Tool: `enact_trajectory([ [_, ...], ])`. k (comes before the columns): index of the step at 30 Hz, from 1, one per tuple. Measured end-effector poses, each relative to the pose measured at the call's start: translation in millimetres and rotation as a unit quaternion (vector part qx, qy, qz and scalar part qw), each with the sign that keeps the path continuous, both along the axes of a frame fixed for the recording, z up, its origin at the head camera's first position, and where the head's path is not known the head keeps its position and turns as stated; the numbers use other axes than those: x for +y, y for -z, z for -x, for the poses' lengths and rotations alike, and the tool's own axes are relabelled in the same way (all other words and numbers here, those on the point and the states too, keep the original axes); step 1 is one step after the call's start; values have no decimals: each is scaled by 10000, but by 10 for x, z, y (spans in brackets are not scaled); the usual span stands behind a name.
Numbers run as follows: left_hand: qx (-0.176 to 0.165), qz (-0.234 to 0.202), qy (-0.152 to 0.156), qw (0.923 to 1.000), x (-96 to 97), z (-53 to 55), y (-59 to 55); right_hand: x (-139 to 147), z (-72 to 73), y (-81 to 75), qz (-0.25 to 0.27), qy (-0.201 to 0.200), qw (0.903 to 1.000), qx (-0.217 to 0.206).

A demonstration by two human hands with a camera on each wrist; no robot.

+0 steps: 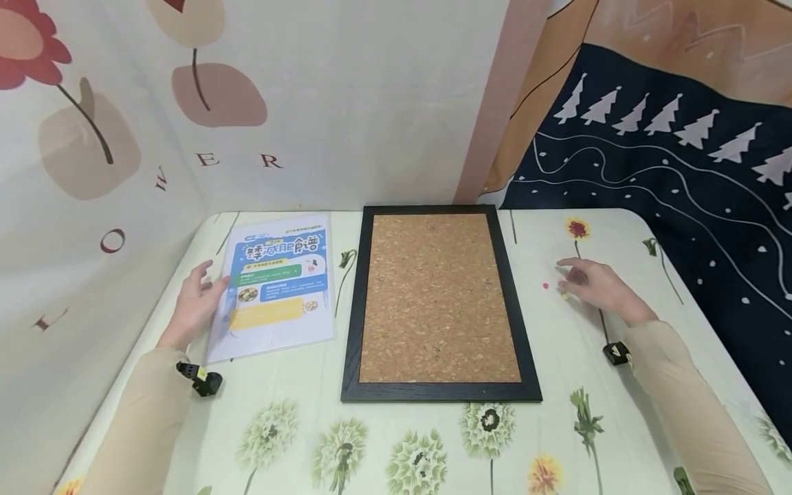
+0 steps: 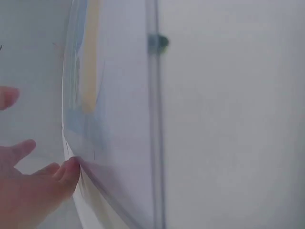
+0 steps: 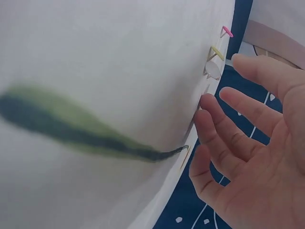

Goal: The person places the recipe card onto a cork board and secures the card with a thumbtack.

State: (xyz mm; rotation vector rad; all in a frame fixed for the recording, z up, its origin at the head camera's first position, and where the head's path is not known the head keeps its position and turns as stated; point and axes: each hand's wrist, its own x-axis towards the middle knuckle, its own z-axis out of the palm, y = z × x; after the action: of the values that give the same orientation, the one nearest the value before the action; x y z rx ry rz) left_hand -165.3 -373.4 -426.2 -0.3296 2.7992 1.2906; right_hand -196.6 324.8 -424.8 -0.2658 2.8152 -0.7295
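My left hand (image 1: 194, 302) is at the left edge of a printed sheet in a clear sleeve (image 1: 278, 282), its thumb touching that edge. In the left wrist view the thumb of the left hand (image 2: 40, 186) meets the sleeve's border, with the other fingers apart from it. On the right, my right hand (image 1: 597, 285) hovers low by a few small thumbtacks, one pink (image 1: 546, 285) and one yellow (image 1: 564, 296). The right wrist view shows a pink tack (image 3: 227, 32), a yellow tack (image 3: 217, 52) and a whitish tack (image 3: 212, 70) beyond the loosely bent fingers of the right hand (image 3: 252, 138).
Between the hands lies a cork board (image 1: 439, 295) with a black frame (image 1: 441, 392). The flower-print tablecloth (image 1: 278, 385) spreads under everything. A pale curtain (image 1: 371, 103) hangs behind, and a dark tree-print cloth (image 1: 619, 158) hangs at the right.
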Motion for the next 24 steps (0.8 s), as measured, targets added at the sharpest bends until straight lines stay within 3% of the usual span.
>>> enact_trajectory([
  [6, -385, -450, -368, 9976, -4, 52, -26, -1, -16, -1, 156, 83, 9998, -122],
  [10, -574, -1207, -759, 9881, 13, 119, -31, -1, -14, 3, 213, 110, 9996, -130],
  [13, -638, -1456, -934, 9829, 25, 167, -22, -1, -14, 1, 256, 140, 9995, -143],
  [18, -589, -1554, -1135, 9795, 38, 211, 3, 9, -8, -2, 395, 170, 9989, -160],
  [21, -399, -1937, -1097, 9741, 37, 208, 17, 24, 4, 5, 506, 194, 9983, -194],
  [24, -131, -2538, -966, 9623, 42, 184, 22, 43, 18, 19, 571, 214, 9979, -224],
])
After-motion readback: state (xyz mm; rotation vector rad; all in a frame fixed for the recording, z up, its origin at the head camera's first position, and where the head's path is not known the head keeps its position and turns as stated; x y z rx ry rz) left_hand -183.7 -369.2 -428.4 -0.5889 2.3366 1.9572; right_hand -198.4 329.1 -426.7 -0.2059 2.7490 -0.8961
